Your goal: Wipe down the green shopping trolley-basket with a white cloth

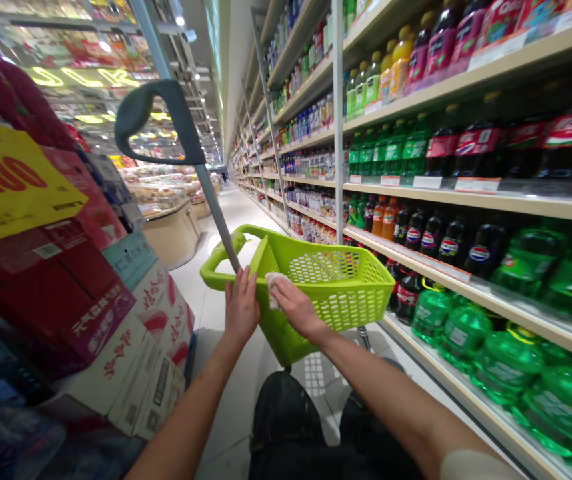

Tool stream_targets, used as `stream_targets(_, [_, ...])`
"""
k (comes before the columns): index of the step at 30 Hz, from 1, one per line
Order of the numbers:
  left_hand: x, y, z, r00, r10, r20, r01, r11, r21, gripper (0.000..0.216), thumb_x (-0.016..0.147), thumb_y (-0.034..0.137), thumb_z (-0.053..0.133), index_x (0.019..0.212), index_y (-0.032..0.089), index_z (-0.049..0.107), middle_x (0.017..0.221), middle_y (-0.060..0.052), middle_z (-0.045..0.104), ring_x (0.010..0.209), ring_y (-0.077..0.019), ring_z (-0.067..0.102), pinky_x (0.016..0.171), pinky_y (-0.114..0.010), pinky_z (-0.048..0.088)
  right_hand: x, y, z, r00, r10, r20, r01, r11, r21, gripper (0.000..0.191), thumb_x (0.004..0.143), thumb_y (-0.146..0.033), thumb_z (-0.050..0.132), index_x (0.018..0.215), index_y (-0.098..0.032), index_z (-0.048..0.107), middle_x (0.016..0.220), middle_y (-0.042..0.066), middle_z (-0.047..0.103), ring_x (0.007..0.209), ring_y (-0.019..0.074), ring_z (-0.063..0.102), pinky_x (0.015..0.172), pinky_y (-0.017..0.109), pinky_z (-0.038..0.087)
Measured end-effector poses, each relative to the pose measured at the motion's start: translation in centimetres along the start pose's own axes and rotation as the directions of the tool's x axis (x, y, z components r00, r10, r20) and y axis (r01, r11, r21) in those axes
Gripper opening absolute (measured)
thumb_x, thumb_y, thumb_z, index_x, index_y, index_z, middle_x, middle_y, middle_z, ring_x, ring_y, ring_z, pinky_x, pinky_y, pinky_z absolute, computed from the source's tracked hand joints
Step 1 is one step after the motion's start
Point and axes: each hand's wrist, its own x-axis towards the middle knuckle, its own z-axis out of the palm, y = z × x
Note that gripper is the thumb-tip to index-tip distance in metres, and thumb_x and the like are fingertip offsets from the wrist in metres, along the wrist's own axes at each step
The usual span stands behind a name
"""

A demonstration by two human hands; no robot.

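The green basket stands ahead of the person's knees, in the aisle between cartons on the left and bottles on the right. Its long axis runs left to right across the person's front. The right hand holds a pale cloth, fingers bent over it, against the near rim by the inner divider; from there, most of the basket's length extends to the right. The right hand is therefore nearer the perforated side. The left hand rests, fingers extended, at the left end, just beside the foot of the pole. Whether it clasps the rim cannot be told from here.
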Motion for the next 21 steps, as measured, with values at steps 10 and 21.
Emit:
stream_targets(10, [-0.1,2.5,1.0,0.960,0.065,0.272,-0.097,0.989,0.108,0.053,0.076,0.007,0.028,0.128,0.009,0.039,0.137,-0.010,0.035,0.130,-0.0234,0.025,0.106,-0.052,0.012,-2.9,1.0,-1.6,0.996,0.039,0.079,-0.037,0.999,-0.016,0.036,0.082,-0.008,0.042,0.117,-0.011,0.053,0.128,0.012,0.047,0.123,0.0211,0.038,0.101,0.036,0.037])
stream_targets(21, [0.2,3.8,1.0,0.956,0.069,0.285,-0.101,0.990,0.098,0.053,0.076,0.008,0.029,0.127,0.010,0.039,0.136,-0.011,0.038,0.128,-0.0234,0.028,0.105,-0.055,0.010,-7.5,2.0,-0.2,0.978,0.041,0.206,-0.033,0.999,-0.041,0.034,0.082,-0.009,0.044,0.114,-0.010,0.054,0.119,0.013,0.055,0.116,0.0208,0.046,0.096,0.036,0.043])
